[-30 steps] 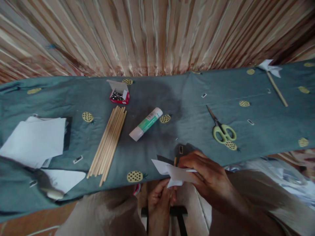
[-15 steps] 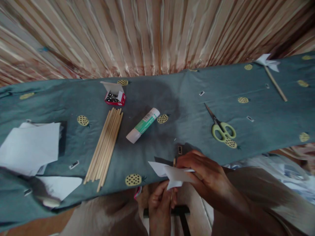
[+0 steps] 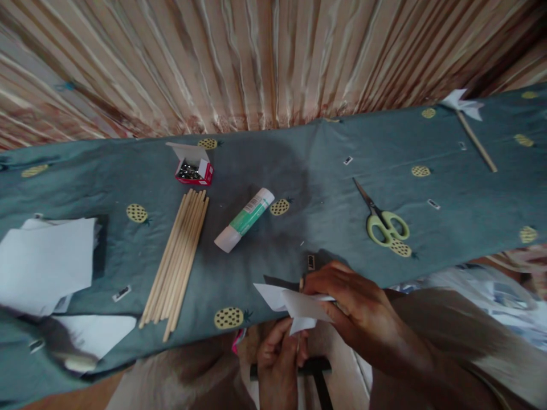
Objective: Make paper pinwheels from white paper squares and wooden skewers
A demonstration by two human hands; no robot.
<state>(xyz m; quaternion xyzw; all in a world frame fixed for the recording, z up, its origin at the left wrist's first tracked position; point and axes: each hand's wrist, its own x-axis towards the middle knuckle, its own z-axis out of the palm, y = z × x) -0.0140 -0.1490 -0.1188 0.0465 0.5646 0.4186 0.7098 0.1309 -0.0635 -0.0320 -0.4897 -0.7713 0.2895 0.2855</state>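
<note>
At the near edge of the teal cloth-covered table (image 3: 325,188), both my hands work on a folded white paper piece (image 3: 294,304) set on a thin wooden stick (image 3: 302,283). My left hand (image 3: 277,361) is closed around the stick below the paper. My right hand (image 3: 346,299) pinches the paper from the right, fingers curled over its folds. The stick's tip shows just above the paper.
On the cloth lie a bundle of wooden sticks (image 3: 176,262), a glue stick (image 3: 244,220), an open red box of pins (image 3: 191,166), green scissors (image 3: 382,219), white paper sheets (image 3: 45,265) at left and a finished paper pinwheel (image 3: 468,122) at far right. A striped curtain hangs behind.
My hands hold almost the same pose; the view has drifted slightly, so the things on the table sit a little further left and higher in the frame.
</note>
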